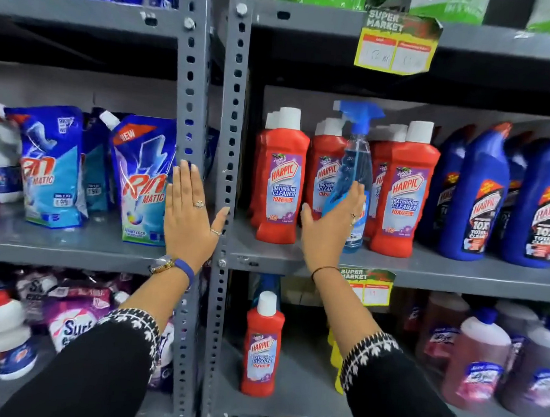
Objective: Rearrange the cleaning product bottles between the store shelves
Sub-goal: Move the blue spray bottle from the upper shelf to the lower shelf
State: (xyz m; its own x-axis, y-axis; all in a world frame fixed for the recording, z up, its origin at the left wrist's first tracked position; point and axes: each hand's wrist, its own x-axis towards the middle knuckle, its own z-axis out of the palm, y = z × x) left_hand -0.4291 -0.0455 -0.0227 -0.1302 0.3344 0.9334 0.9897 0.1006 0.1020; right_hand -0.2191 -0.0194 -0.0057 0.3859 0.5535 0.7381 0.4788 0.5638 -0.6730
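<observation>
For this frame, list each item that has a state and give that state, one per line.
Left hand: open, flat, fingers spread, holding nothing, over the shelf post.
Right hand: open, at the spray bottle, not closed on it.
Spray bottle: upright on the middle shelf, between red bottles.
Red Harpic bottles: upright, capped, in rows.
Blue Harpic bottles: upright, capped.
Lone red Harpic bottle: upright on the lower shelf.
Rin pouches: standing, capped.

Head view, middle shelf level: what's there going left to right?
Rin Matic pouch → second Rin Matic pouch → left hand flat against the grey upright → red Harpic bottle → blue spray bottle with the right hand at it → red Harpic bottle → blue Harpic bottles.
</observation>
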